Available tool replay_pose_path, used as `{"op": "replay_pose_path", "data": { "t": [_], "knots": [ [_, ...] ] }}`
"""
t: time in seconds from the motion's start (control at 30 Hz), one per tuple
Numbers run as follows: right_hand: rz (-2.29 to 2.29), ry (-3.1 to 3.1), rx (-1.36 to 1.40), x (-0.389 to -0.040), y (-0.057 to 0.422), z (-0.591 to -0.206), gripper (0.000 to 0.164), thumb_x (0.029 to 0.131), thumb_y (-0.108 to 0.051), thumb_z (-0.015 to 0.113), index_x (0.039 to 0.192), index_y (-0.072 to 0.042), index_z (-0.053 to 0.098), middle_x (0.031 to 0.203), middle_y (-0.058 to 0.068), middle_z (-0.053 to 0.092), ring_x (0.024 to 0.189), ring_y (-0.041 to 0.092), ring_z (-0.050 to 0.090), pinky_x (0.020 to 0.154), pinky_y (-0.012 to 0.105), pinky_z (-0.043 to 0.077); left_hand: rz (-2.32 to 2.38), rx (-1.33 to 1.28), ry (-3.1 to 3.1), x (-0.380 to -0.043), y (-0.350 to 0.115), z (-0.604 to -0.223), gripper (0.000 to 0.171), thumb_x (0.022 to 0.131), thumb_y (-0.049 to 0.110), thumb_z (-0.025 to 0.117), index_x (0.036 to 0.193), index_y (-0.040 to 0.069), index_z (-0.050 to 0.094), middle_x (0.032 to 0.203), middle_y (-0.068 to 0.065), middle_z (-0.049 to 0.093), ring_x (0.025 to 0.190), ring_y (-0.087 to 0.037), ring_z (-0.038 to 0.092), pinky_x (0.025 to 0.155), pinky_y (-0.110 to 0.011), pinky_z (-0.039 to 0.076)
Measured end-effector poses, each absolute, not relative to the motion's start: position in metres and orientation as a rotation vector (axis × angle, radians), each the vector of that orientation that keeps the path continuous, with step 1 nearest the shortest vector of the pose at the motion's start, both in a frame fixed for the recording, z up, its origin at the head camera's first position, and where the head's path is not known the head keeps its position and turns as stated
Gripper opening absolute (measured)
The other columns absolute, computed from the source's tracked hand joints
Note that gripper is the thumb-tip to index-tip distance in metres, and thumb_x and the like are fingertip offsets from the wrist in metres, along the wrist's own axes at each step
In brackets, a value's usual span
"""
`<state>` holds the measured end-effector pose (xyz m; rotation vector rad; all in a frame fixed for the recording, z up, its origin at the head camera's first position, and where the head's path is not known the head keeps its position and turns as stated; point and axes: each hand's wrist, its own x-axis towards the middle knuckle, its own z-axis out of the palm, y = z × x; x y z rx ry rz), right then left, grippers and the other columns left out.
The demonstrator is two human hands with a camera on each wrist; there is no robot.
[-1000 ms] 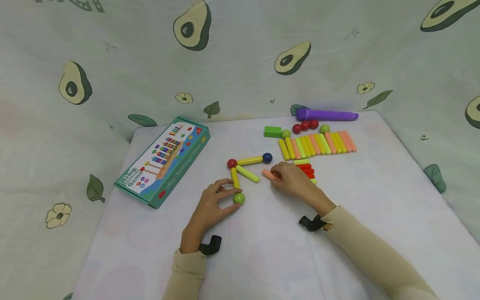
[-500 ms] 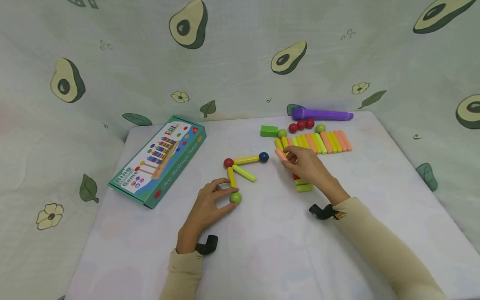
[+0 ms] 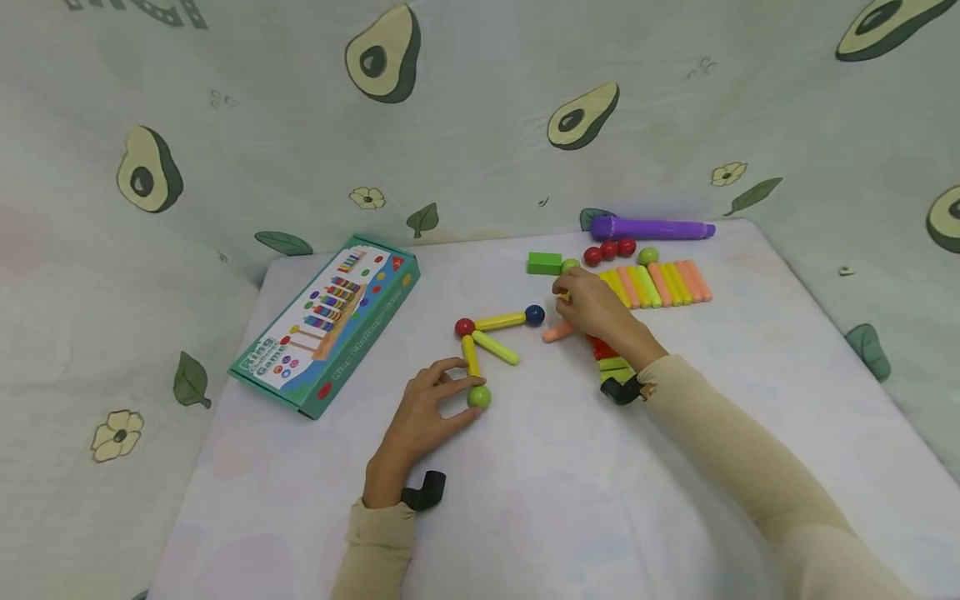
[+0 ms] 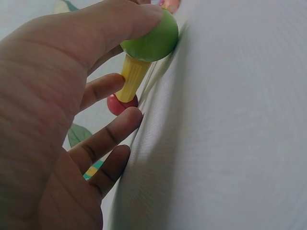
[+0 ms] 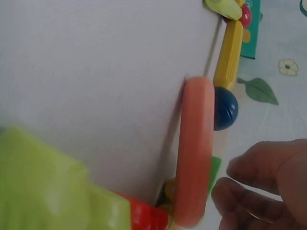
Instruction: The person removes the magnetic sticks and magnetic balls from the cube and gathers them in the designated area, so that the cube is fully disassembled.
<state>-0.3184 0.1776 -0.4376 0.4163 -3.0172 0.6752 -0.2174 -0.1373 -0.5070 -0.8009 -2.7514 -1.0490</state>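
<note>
In the head view my left hand (image 3: 427,408) pinches a green ball (image 3: 479,397), its thumb on the ball's near side (image 4: 156,40). A yellow stick (image 3: 471,357) runs from that ball to a red ball (image 3: 464,327). From the red ball a second yellow stick (image 3: 501,321) leads to a blue ball (image 3: 535,315), and a lime stick (image 3: 497,347) slants off between them. My right hand (image 3: 596,308) reaches over the left end of the stick row (image 3: 660,285), with no stick visible between thumb and fingers in the right wrist view. Below it lies an orange stick (image 5: 195,148).
A teal game box (image 3: 326,325) lies at the left. Along the back are a green block (image 3: 544,263), red balls (image 3: 610,249), a green ball (image 3: 648,256) and a purple microphone-shaped tube (image 3: 652,229). Red and lime sticks (image 3: 611,360) sit under my right forearm.
My right hand carried the orange stick right, put it down near the row, and moved up to the row's left end. My left hand stays at the green ball.
</note>
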Motion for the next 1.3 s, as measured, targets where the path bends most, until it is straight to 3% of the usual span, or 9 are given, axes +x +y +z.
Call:
{"op": "replay_pose_path", "data": {
  "t": [0.2, 0.37, 0.5, 0.63, 0.97, 1.13, 1.3],
  "knots": [
    [0.584, -3.116, 0.628, -0.305, 0.184, -0.435, 0.028, 0.094, -0.017, 0.063, 0.117, -0.002, 0.071, 0.111, 0.013, 0.065, 0.098, 0.03, 0.056, 0.09, 0.047, 0.046, -1.018, -0.8, -2.751, -0.218, -0.137, -0.509, 0.041, 0.084, 0.038, 0.082, 0.124, 0.035, 0.072, 0.14, 0.008, 0.05, 0.101, -0.01, 0.05, 0.083, -0.037, 0.04],
    [0.504, -3.082, 0.963, -0.29, 0.195, -0.437, 0.028, 0.085, -0.002, 0.068, 0.113, -0.006, 0.073, 0.103, 0.007, 0.065, 0.097, 0.027, 0.054, 0.077, 0.041, 0.038, -1.009, -0.812, -2.742, -0.219, -0.14, -0.507, 0.042, 0.084, 0.038, 0.082, 0.124, 0.035, 0.071, 0.141, 0.008, 0.05, 0.102, -0.011, 0.05, 0.084, -0.038, 0.04],
    [0.456, -2.983, 1.062, -0.288, 0.2, -0.445, 0.026, 0.085, 0.003, 0.07, 0.109, -0.007, 0.073, 0.098, 0.005, 0.064, 0.095, 0.025, 0.054, 0.073, 0.038, 0.033, -1.007, -0.801, -2.748, -0.22, -0.141, -0.505, 0.041, 0.083, 0.037, 0.083, 0.123, 0.035, 0.072, 0.14, 0.008, 0.05, 0.101, -0.01, 0.05, 0.083, -0.037, 0.039],
    [0.451, -2.971, 1.007, -0.288, 0.201, -0.442, 0.019, 0.088, -0.005, 0.074, 0.107, -0.008, 0.075, 0.097, 0.003, 0.066, 0.091, 0.024, 0.055, 0.076, 0.038, 0.039, -1.021, -0.805, -2.762, -0.22, -0.139, -0.506, 0.041, 0.084, 0.037, 0.082, 0.123, 0.035, 0.072, 0.14, 0.008, 0.05, 0.102, -0.01, 0.049, 0.084, -0.037, 0.039],
    [0.866, -2.947, 0.453, -0.306, 0.198, -0.421, 0.033, 0.095, -0.024, 0.07, 0.12, -0.002, 0.066, 0.101, 0.01, 0.067, 0.093, 0.027, 0.062, 0.079, 0.042, 0.053, -1.02, -0.81, -2.749, -0.221, -0.137, -0.508, 0.041, 0.084, 0.037, 0.082, 0.123, 0.035, 0.072, 0.14, 0.007, 0.05, 0.102, -0.01, 0.049, 0.085, -0.037, 0.039],
    [0.963, -2.933, 0.275, -0.316, 0.193, -0.42, 0.047, 0.095, -0.023, 0.069, 0.135, 0.0, 0.055, 0.104, 0.013, 0.067, 0.094, 0.027, 0.062, 0.078, 0.042, 0.054, -1.016, -0.811, -2.753, -0.22, -0.137, -0.508, 0.041, 0.084, 0.037, 0.082, 0.123, 0.035, 0.072, 0.14, 0.007, 0.05, 0.101, -0.01, 0.05, 0.084, -0.037, 0.039],
    [1.027, -2.928, 0.251, -0.319, 0.192, -0.421, 0.047, 0.096, -0.023, 0.066, 0.136, -0.001, 0.054, 0.108, 0.013, 0.065, 0.099, 0.028, 0.061, 0.081, 0.043, 0.054, -1.007, -0.807, -2.768, -0.219, -0.137, -0.505, 0.04, 0.085, 0.037, 0.081, 0.123, 0.033, 0.072, 0.14, 0.006, 0.05, 0.1, -0.01, 0.051, 0.084, -0.037, 0.039]
  ]
}}
